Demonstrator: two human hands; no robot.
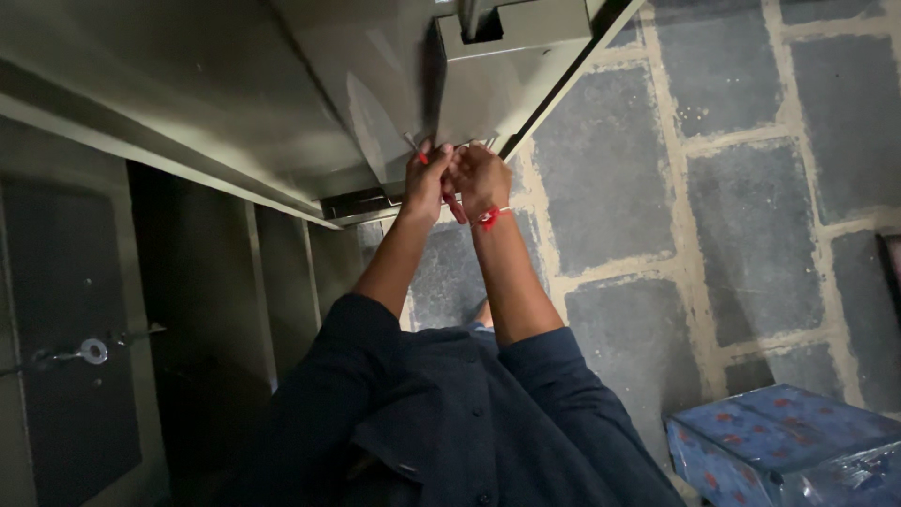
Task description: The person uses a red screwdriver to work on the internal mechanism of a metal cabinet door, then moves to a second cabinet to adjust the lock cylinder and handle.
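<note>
Right at the lower edge of the grey-green metal door (488, 94), both hands are bunched together, knuckle to knuckle. Left hand (427, 183) is curled tight, fingers folded in, and a slim red-handled tool (454, 207) pokes down below it between the two hands; a thin light-coloured tip (411, 143) shows just above the left fingers, against the metal. Right hand (481, 176) is closed too, fingers wrapped inward and pressed up against the left one, touching the door's edge. What exactly each fist pinches is hidden by the fingers themselves, so I can't tell beyond that red handle sitting between them. A red thread band (490, 218) circles the right wrist.

Moving outward: both forearms run bare up to the hands, dark blue shirt sleeves (554, 376) pushed back at the elbows, buttons of the shirt visible lower down. Up top on the door sits a boxy metal housing (511, 23) with a dark notch in it. Left of the hands, a dark hinge strip (352, 203) joins the door to the cabinet body (169, 84), and beyond that the dark interior opens up with a vertical divider. Far left, a round silver lock piece with a handle (92, 351) sits on a dark panel. Under everything, a grey stone-block floor (751, 207) with pale joints. Bottom right corner, a blue box with red spots (788, 441) rests on that floor, well apart from the hands.
</note>
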